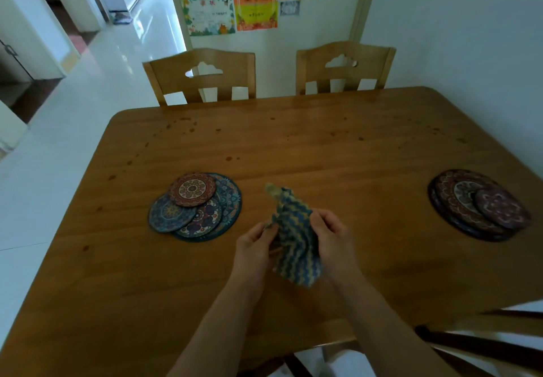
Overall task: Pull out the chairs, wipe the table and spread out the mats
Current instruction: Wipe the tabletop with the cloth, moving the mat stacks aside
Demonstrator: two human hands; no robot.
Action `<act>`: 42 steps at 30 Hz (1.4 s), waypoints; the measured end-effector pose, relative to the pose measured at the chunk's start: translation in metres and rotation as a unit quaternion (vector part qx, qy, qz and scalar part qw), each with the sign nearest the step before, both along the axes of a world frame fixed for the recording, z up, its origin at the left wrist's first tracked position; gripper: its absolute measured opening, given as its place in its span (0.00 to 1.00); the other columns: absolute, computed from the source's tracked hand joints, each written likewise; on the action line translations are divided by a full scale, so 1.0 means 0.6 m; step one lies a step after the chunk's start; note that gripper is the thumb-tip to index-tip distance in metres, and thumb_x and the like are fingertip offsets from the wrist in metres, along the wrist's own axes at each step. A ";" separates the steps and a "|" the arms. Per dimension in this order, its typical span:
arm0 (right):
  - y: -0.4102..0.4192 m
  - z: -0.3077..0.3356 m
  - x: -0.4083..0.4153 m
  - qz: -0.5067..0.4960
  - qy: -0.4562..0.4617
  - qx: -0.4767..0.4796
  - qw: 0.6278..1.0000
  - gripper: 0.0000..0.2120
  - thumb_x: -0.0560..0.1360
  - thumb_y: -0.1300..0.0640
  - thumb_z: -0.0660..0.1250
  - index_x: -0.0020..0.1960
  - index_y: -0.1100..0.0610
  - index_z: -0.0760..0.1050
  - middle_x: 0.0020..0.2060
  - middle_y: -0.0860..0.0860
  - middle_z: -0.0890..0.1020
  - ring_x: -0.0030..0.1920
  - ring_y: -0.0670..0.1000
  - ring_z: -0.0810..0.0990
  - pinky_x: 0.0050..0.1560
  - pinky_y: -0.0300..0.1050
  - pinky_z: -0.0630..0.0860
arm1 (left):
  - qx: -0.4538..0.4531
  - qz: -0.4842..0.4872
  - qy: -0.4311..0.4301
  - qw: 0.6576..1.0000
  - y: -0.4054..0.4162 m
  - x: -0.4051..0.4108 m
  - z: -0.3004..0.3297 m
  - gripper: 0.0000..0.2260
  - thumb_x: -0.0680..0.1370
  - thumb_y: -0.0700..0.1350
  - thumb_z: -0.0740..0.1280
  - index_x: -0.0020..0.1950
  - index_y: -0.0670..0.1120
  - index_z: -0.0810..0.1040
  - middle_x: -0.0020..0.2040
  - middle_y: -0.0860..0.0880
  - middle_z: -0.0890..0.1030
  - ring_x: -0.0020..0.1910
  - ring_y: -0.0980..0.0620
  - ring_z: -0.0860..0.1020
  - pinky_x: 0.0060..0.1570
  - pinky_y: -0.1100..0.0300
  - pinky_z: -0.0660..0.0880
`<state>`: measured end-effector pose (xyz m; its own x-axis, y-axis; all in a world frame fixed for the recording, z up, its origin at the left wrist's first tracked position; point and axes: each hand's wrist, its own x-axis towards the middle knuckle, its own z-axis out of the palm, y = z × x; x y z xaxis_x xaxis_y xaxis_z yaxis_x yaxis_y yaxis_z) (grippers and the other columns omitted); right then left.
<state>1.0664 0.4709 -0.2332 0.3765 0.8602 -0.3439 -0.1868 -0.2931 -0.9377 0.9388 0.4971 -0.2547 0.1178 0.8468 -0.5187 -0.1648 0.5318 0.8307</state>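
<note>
Spotted with dark marks, the wooden table carries two mat stacks. Above its near middle, left hand and right hand both pinch the limp, light cloth, probably best bunched in one palm for wiping.

Both bare forearms reach forward, left hand and right hand facing, each grip closed

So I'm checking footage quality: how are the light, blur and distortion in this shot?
Head view: dim over the table, with bright glare on the hallway floor; the wide lens bows the table's edges and darkens the corners; the cloth between left hand and right hand looks slightly soft.
</note>
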 end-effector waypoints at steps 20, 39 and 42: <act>-0.016 0.032 -0.008 -0.052 0.199 0.044 0.978 0.07 0.81 0.58 0.61 0.50 0.60 0.76 0.46 0.59 0.82 0.44 0.54 0.82 0.45 0.49 0.80 | 0.170 -0.101 -0.025 0.980 -0.037 0.007 0.095 0.16 0.83 0.56 0.57 0.53 0.54 0.83 0.53 0.53 0.84 0.56 0.55 0.80 0.58 0.58 0.75; -0.034 0.074 0.018 0.017 0.317 -0.026 0.948 0.17 0.82 0.54 0.55 0.60 0.63 0.77 0.48 0.58 0.86 0.44 0.54 0.86 0.37 0.45 0.81 | 0.198 -0.127 0.153 0.960 -0.021 -0.010 0.095 0.06 0.77 0.48 0.71 0.50 0.47 0.81 0.43 0.53 0.82 0.38 0.65 0.79 0.35 0.71 0.73; -0.032 0.076 0.024 0.024 0.277 -0.030 0.960 0.15 0.83 0.55 0.55 0.55 0.61 0.78 0.40 0.54 0.86 0.38 0.51 0.86 0.33 0.42 0.80 | 0.192 -0.074 0.071 0.976 -0.011 -0.017 0.104 0.05 0.79 0.44 0.68 0.48 0.44 0.82 0.43 0.50 0.84 0.42 0.59 0.82 0.40 0.68 0.77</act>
